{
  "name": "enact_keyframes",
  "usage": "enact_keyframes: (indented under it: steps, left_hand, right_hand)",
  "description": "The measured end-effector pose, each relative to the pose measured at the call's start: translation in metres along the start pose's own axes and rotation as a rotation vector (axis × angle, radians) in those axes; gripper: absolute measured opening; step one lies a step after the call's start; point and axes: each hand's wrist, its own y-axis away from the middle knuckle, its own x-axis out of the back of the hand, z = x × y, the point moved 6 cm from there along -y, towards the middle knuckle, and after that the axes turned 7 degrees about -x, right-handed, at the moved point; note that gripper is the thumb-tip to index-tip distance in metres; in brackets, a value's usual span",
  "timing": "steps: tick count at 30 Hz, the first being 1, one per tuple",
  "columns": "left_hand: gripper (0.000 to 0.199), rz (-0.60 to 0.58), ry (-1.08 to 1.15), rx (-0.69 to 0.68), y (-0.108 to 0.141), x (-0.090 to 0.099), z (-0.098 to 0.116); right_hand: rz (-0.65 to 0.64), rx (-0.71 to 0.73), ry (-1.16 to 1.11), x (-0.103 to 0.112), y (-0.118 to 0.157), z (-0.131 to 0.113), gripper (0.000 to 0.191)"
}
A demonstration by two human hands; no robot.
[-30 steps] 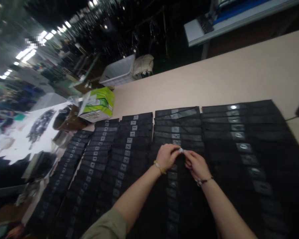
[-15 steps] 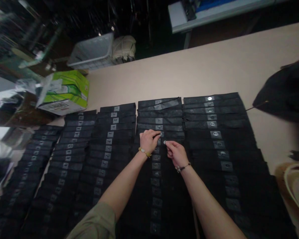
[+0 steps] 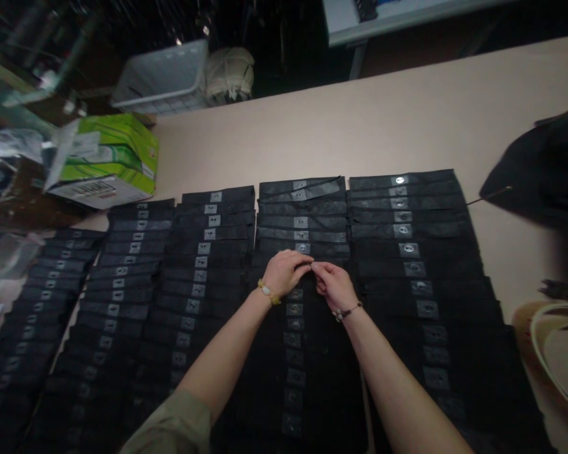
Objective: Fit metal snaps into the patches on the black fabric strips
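My left hand [image 3: 286,272] and my right hand [image 3: 335,285] meet fingertip to fingertip above the middle column of overlapping black fabric pieces [image 3: 326,353]. In my right hand's pinch is a small pale disc [image 3: 311,267], mostly hidden by the fingers. The left thumb and index finger close in from the other side; what lies between them is too small to make out. Just beyond the left hand, a grey patch with a white round mark [image 3: 303,248] sits on one black piece. More grey patches [image 3: 294,309] run down the column on the near side.
More columns of black pieces [image 3: 218,252] lie left and right. A green box [image 3: 108,157] stands at the left back, near a grey crate [image 3: 163,79] and a tied bundle [image 3: 230,74]. At right are a black cloth item [image 3: 539,170] and a round hoop-like rim [image 3: 537,343].
My left hand has left the patch, which now shows a white round mark, and moved right to the fingertips of my right hand. The view has shifted slightly.
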Motion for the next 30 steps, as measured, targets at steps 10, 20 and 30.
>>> enact_keyframes:
  steps: [10, 20, 30]
  left_hand:
    - [0.015, 0.207, -0.071, 0.291, -0.042, 0.022, -0.049]
    - [0.017, 0.146, 0.022, 0.347, -0.047, 0.022, -0.057]
    - [0.027, 0.121, -0.008, 0.303, -0.047, 0.020, -0.052]
  right_hand:
    - [-0.057, -0.006, -0.128, 0.004, 0.003, 0.001, 0.038]
    - [-0.009, 0.052, -0.051, 0.004, 0.003, 0.001, 0.045]
    - [-0.027, 0.051, -0.014, 0.002, 0.002, 0.001, 0.044]
